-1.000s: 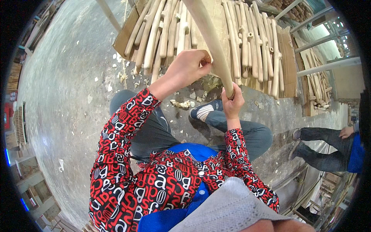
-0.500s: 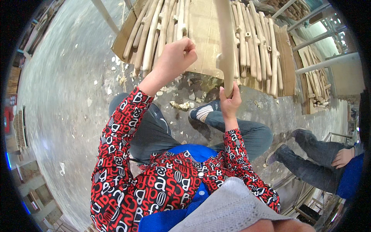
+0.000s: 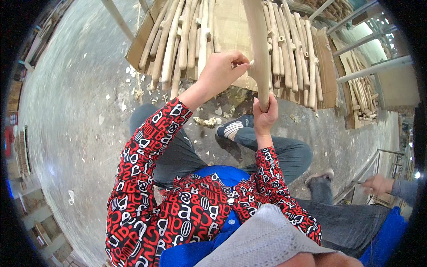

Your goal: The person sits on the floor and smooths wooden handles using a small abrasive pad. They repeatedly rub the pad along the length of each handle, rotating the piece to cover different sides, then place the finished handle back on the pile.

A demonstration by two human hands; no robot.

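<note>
Stick point(image 3: 259, 46), pale smooth wood, slightly curved, right hand point(image 3: 266, 115) gripping its lower end, left hand point(image 3: 224, 71) pinching white bit point(image 3: 251, 62)

The held stick point(image 3: 259, 49) is bare-looking wood — smooth and matt. Similar wooden sticks point(image 3: 312, 71) lie toward the right edge of dull, papery cardboard point(image 3: 231, 31).

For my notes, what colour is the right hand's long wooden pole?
The long wooden pole is pale tan; best view: head.
</note>
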